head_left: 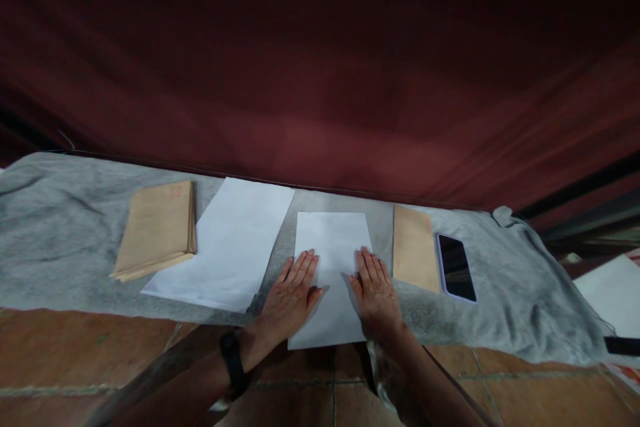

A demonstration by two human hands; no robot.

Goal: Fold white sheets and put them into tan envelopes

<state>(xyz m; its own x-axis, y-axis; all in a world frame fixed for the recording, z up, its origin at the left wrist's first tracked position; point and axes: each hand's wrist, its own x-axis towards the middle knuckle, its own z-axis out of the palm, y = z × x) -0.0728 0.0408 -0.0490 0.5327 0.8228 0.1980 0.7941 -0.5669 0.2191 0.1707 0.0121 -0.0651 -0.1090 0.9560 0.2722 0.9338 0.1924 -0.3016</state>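
A white sheet of paper [333,233] lies flat on the grey cloth in front of me. My left hand [293,290] rests palm down on its left edge, fingers stretched out, with a black band on the wrist. On the sheet's right edge my right hand [375,290] lies palm down too, fingers extended. To the left is a larger stack of white paper [235,233], partly under a pile of brown envelopes [156,223]. A single brown envelope [414,247] sits just right of my right hand.
A phone [456,268] with a light purple case lies right of the single envelope. Grey cloth [515,280] covers the long surface. A dark red curtain [320,80] hangs behind it. More white paper [613,290] shows at the far right.
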